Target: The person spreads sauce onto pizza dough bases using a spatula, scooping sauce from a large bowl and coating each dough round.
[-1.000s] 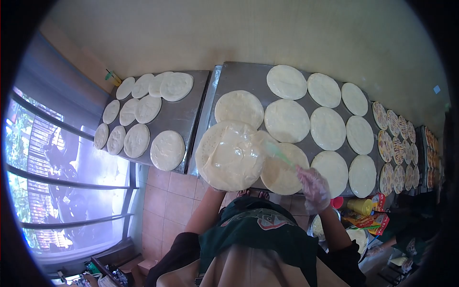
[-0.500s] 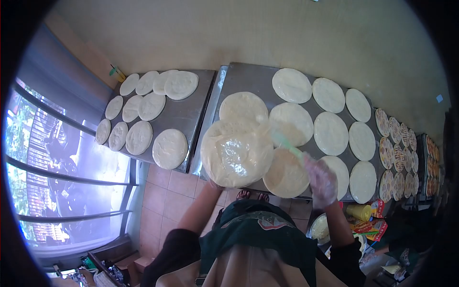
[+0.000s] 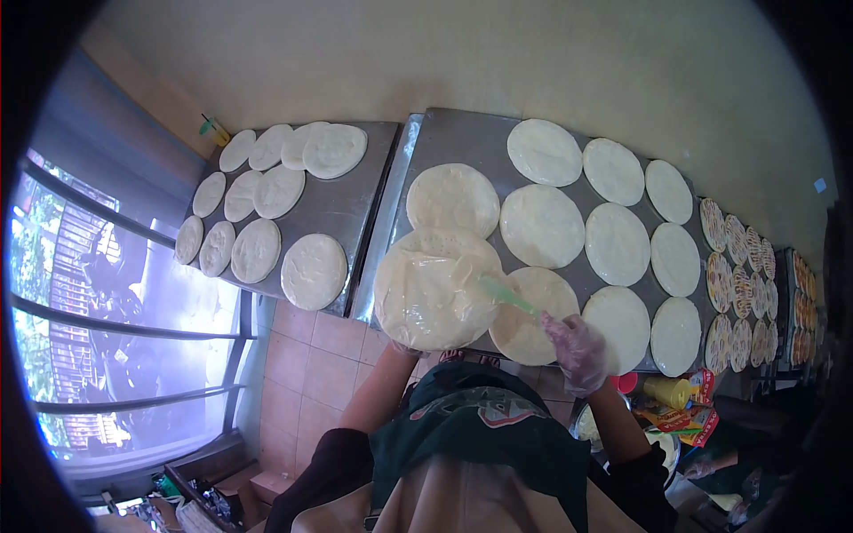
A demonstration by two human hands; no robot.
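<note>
My right hand (image 3: 577, 354), in a clear plastic glove, has its fingers wrapped round a light green spatula (image 3: 508, 293). The spatula's head lies over the right side of a large pale round (image 3: 426, 306) that looks like dough with shiny, wrinkled clear plastic on it. My left hand (image 3: 404, 347) is at the near edge of this round and supports it from below. Most of its fingers are hidden underneath. Partly behind the round are a flat dough disc (image 3: 451, 197) and, to its right, another dough disc (image 3: 533, 324).
More dough discs (image 3: 617, 244) lie in rows on the dark metal table (image 3: 462, 133). A second table (image 3: 351, 209) with discs stands to the left. Topped discs (image 3: 715, 280) are far right. Below them are a yellow container (image 3: 666, 391), red packets (image 3: 702, 417) and another person's hand (image 3: 702, 466).
My right hand has moved a little left and down, bringing the spatula from above the neighbouring discs onto the large round. The left hand still supports the round.
</note>
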